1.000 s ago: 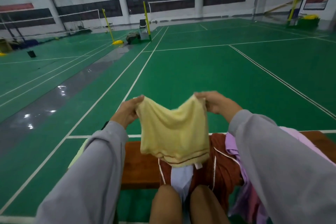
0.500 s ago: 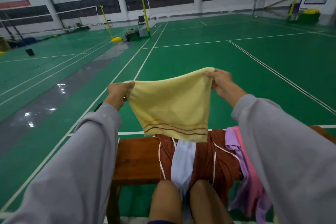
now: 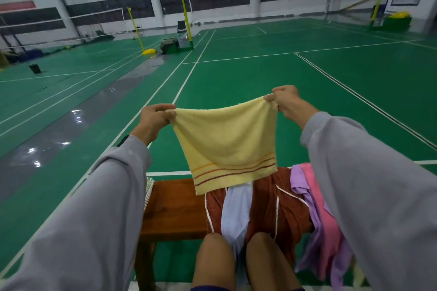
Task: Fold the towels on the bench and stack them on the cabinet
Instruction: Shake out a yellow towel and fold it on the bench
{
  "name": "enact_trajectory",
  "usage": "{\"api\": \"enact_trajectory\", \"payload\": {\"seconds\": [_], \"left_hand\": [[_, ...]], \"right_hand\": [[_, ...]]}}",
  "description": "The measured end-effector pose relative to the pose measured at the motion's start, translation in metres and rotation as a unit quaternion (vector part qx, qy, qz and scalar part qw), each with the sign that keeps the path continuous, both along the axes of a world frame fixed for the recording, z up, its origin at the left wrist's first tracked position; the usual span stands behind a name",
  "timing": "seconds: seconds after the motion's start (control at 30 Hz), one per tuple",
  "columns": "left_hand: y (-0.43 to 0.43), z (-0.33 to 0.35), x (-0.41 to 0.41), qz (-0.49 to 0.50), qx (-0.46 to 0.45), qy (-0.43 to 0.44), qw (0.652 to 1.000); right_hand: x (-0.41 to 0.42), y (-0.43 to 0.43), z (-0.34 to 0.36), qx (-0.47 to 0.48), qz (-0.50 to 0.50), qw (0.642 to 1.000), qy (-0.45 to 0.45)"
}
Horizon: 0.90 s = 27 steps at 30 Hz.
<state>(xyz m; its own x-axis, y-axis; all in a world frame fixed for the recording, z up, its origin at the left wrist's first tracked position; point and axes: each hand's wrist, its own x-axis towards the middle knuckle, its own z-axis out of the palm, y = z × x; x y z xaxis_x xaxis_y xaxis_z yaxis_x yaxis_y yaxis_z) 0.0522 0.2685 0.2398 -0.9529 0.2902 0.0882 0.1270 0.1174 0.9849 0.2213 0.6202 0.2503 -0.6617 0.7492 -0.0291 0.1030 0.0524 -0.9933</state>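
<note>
While the yellow towel had sagged in a slack fold between the two hands a second earlier, it now hung spread flat, its top edge drawn nearly straight. The left hand pinched one top corner between thumb and curled fingers. The right hand, held a little higher, pinched the other corner likewise. Below both hands the striped hem dangled over the table, where a brown towel and a white towel lay, with a purple towel and a pink towel heaped beneath the right forearm.
</note>
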Motion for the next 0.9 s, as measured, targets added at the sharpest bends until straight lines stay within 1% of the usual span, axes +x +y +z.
{"api": "enact_trajectory", "payload": {"seconds": [0.07,0.1,0.13,0.17,0.23,0.27,0.3,0.37,0.47,0.53,0.6,0.67,0.77,0.9], "left_hand": [[0.0,0.002,0.0,-0.018,-0.036,-0.021,0.999],[0.0,0.002,-0.001,-0.021,-0.079,-0.004,0.997],[0.0,0.002,-0.001,-0.017,-0.143,0.042,0.989],[0.0,0.001,-0.001,-0.009,-0.216,0.104,0.971],[0.0,0.002,-0.002,0.015,-0.343,0.236,0.909],[-0.001,0.003,-0.002,0.024,-0.384,0.284,0.878],[-0.001,0.003,-0.005,0.029,-0.408,0.314,0.857],[-0.003,0.002,-0.006,0.039,-0.433,0.345,0.832],[-0.004,0.002,-0.001,0.066,-0.476,0.357,0.801],[-0.003,0.001,0.002,0.084,-0.499,0.364,0.782],[-0.001,-0.001,0.003,0.078,-0.505,0.362,0.78],[0.0,-0.006,0.001,0.07,-0.488,0.35,0.797],[0.001,-0.011,-0.003,0.07,-0.452,0.324,0.828],[0.003,-0.017,-0.01,0.075,-0.427,0.309,0.847]], "right_hand": [[0.001,0.002,-0.001,0.036,0.038,0.998,-0.025],[0.001,0.003,-0.002,0.073,0.048,0.995,-0.047],[0.003,0.003,-0.003,0.128,0.053,0.988,-0.074],[0.003,0.003,-0.003,0.196,0.054,0.974,-0.103],[0.005,0.001,-0.001,0.332,0.064,0.928,-0.157],[0.005,-0.001,0.0,0.38,0.069,0.906,-0.173],[0.004,-0.001,0.0,0.413,0.072,0.89,-0.18],[0.003,-0.002,-0.002,0.448,0.066,0.871,-0.191],[0.008,-0.009,-0.004,0.476,0.046,0.851,-0.219],[0.008,-0.014,-0.005,0.517,0.048,0.818,-0.248],[0.006,-0.018,-0.007,0.551,0.053,0.787,-0.272],[0.003,-0.019,-0.01,0.572,0.054,0.768,-0.282],[-0.002,-0.018,-0.013,0.59,0.057,0.753,-0.285],[-0.009,-0.016,-0.017,0.6,0.066,0.743,-0.288]]}}
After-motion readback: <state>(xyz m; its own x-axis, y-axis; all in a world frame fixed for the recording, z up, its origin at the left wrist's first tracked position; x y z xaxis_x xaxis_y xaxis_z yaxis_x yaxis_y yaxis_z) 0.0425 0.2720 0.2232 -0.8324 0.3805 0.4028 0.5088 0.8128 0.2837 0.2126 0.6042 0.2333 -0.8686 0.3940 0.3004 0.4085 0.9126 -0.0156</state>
